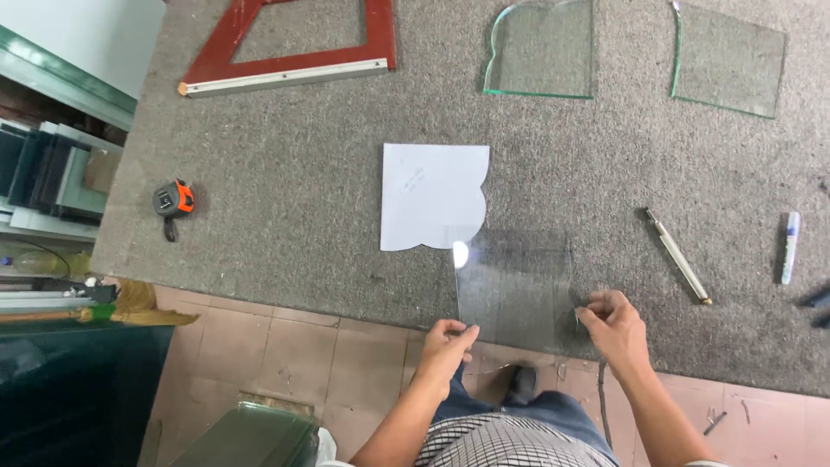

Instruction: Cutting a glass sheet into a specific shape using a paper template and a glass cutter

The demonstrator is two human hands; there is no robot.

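Note:
A clear rectangular glass pane [514, 285] lies at the near edge of the grey carpeted table [294, 182], its near side hanging slightly over the edge. My left hand [447, 339] pinches its near left corner and my right hand [612, 322] grips its right edge. The pane's far left corner overlaps a white paper template [428, 195] with a scalloped right side.
Two cut glass pieces [545, 52] [728, 60] lie at the far side. A red square frame [290, 47] sits far left. An orange tape measure [173, 199] is at left, a glass cutter [679, 257] and a marker pen [789, 248] at right. Stacked glass sheets [43, 173] stand beside the table.

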